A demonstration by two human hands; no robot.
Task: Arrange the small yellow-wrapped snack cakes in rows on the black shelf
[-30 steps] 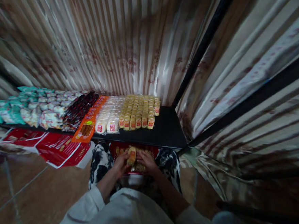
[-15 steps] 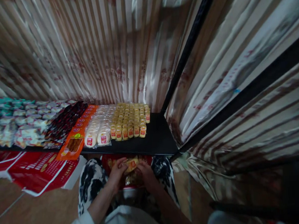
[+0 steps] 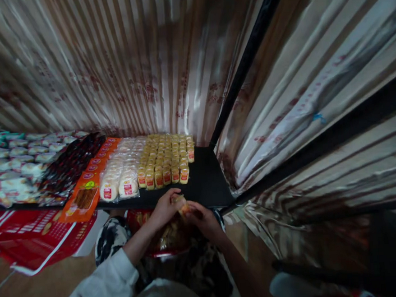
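Between my two hands is a small yellow wrapped snack cake [image 3: 182, 205] with a reddish label, held at the front edge of the black shelf. My left hand [image 3: 168, 207] closes on its left side, and my right hand [image 3: 203, 217] pinches its right side. Below them on my lap sits a red bag [image 3: 135, 218] with more wrapped yellow pieces [image 3: 170, 236] inside, partly hidden by my hands. On the shelf just ahead stand rows of similar yellow snack cakes [image 3: 165, 162].
Left of the cakes lie white round packaged buns [image 3: 119, 181], an orange packet [image 3: 86, 192], dark packets [image 3: 70, 164] and white packets [image 3: 19, 165]. A red bag with white handles [image 3: 44, 236] hangs below the black shelf [image 3: 208, 177]. Striped curtains [image 3: 137, 62] and black poles [image 3: 246, 63] enclose the space.
Both hands have risen from over the lap to the shelf edge with the snack cake, which is now turned more upright. The view has shifted slightly, moving the shelf goods leftward.
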